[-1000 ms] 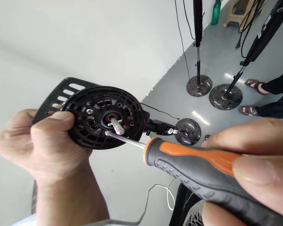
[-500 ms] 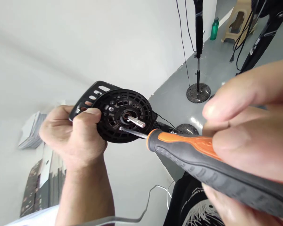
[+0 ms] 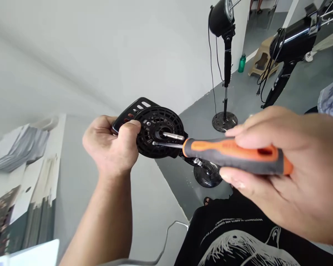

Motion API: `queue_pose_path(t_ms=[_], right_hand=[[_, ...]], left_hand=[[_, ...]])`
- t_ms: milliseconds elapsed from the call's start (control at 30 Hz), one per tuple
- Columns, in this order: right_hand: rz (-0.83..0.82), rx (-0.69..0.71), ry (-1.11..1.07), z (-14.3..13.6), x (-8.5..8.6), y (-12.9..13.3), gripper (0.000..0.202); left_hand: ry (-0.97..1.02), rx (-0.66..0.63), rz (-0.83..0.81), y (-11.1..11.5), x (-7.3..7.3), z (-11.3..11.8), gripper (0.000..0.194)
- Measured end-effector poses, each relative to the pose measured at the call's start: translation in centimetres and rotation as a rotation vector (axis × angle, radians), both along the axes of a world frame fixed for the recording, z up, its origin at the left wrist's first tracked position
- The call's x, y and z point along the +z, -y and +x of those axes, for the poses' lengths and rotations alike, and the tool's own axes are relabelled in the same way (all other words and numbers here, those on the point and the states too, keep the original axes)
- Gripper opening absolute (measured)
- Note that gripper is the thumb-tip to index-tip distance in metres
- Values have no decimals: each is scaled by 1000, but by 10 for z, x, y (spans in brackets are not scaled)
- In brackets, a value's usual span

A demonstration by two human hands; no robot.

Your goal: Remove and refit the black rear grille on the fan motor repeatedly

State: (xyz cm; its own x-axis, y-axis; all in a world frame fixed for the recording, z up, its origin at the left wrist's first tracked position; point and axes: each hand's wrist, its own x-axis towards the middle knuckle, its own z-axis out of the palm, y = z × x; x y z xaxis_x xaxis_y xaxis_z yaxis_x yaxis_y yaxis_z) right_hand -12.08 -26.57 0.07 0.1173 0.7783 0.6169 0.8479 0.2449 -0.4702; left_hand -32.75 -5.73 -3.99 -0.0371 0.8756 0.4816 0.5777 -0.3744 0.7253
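Note:
My left hand (image 3: 113, 144) grips the slotted rear of a black fan motor housing (image 3: 144, 142), thumb pressed on its round front plate. A metal motor shaft (image 3: 174, 136) sticks out from the plate's centre. In my right hand (image 3: 291, 166) is an orange and grey screwdriver (image 3: 235, 151), fingers wrapped round its handle. Its steel blade points left, with the tip at the front plate just below the shaft. Whether the tip sits in a screw is too small to tell. Below the housing stands a dark round base (image 3: 208, 177).
Two more black stand fans without blades (image 3: 228, 62) (image 3: 290, 48) are at upper right, with hanging cords. A beige stool (image 3: 262, 61) and green bottle (image 3: 242, 63) stand behind. Stacked papers (image 3: 22, 146) lie at left, and a white cable (image 3: 166, 236) runs below.
The view has pulled back and shifted, so the hands look smaller and more of the fans shows. The screwdriver handle is now nearly level, its tip still at the front plate.

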Motion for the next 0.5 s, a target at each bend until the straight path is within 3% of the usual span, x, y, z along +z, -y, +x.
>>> queue_pose_path(t_ms=[100,200,267,333,433,500], right_hand=[[-97,-30,-35,0,-4,4,19],[-44,9,-26,-2,-4,11,39],[-7,43,30,-3,-2,14,33],[18,-20,71,-2,0,13,16],[-17,-127,79,0,1,12,31],[-28,-79,85,-1,2,13,36]], left_hand=[[65,14,-34,0,0,3,25],[71,22,-60,2,1,6,24],[72,18,-72,3,1,9,25],[75,7,-80,4,1,12,25],[82,4,-94,5,1,15,26],[77,13,-106,5,1,16,26]])
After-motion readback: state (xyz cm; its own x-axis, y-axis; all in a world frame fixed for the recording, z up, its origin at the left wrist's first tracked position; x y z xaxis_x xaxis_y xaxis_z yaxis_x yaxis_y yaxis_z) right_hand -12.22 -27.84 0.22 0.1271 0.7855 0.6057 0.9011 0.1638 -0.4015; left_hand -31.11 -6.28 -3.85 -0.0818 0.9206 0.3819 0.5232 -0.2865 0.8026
